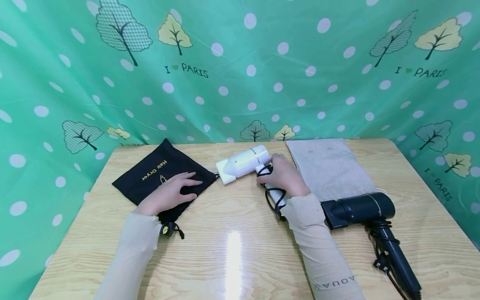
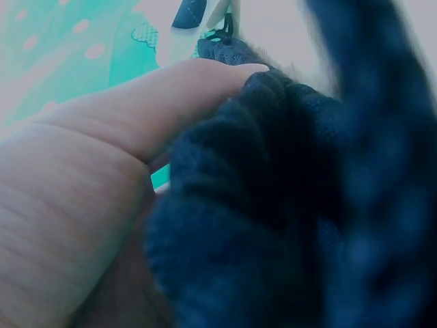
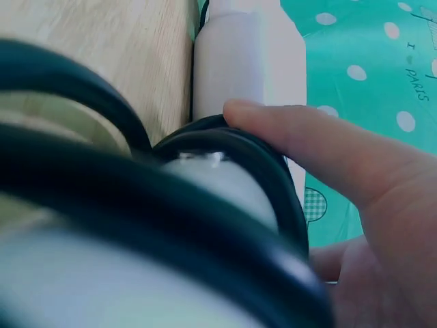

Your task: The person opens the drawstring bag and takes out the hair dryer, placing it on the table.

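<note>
Toward the left of the table lies a black drawstring bag (image 1: 131,181) with yellow "Hair Dryer" lettering. My left hand (image 1: 170,193) rests on it with fingers spread and the thumb apart; in the left wrist view the thumb touches folds of dark fabric (image 2: 225,225). At the middle, a white hair dryer (image 1: 245,162) lies with its nozzle pointing left. My right hand (image 1: 286,175) grips its handle near the barrel. A black cord (image 3: 293,205) wraps loosely round that handle, and my fingers touch it. The palm side of this hand is hidden in the head view.
A dark hair dryer (image 1: 361,208), its cord wound round the handle, lies at the right beside my forearm. Behind it is a flat grey cloth or bag (image 1: 326,166). A drawstring toggle (image 1: 168,229) sits by my left wrist. A green patterned curtain (image 1: 225,104) backs the table.
</note>
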The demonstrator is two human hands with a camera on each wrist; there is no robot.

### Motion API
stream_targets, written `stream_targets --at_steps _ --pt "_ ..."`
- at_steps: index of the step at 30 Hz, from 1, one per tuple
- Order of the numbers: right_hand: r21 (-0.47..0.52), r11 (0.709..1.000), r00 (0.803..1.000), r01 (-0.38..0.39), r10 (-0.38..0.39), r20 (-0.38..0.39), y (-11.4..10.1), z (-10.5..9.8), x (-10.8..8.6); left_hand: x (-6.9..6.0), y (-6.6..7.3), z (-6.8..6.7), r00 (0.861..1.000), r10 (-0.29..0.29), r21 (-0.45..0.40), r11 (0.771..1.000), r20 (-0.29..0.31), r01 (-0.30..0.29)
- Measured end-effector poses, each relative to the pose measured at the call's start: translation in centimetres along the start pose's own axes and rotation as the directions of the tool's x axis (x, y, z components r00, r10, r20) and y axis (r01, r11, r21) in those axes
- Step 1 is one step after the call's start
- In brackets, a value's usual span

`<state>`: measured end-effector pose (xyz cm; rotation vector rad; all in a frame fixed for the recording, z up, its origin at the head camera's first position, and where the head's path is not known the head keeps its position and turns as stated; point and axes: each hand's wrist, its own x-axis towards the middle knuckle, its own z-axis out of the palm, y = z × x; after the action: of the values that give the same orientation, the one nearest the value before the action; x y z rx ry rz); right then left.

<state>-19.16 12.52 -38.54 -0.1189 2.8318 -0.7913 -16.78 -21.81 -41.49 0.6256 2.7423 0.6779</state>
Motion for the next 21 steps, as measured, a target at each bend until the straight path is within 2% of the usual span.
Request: stream_targets --at_steps 6,14,21 --pt "0.024 0.999 1.0 -0.026 0.026 -0.013 -0.02 0.05 0.15 -0.26 -0.25 -0.19 0.999 0.039 -0.02 0.999 -0.01 -0.04" --pt "0.041 0.999 0.999 -0.029 0.03 -0.033 0.27 0.09 0.49 -0.21 -0.55 -0.42 0.999 0.036 -0.029 0.999 0.011 -0.036" --pt "0.046 0.998 0.995 -0.05 0.053 -0.082 0.3 0.29 0.65 -0.48 -0.75 -0.61 0.999 0.047 -0.047 0.998 0.017 -0.046"
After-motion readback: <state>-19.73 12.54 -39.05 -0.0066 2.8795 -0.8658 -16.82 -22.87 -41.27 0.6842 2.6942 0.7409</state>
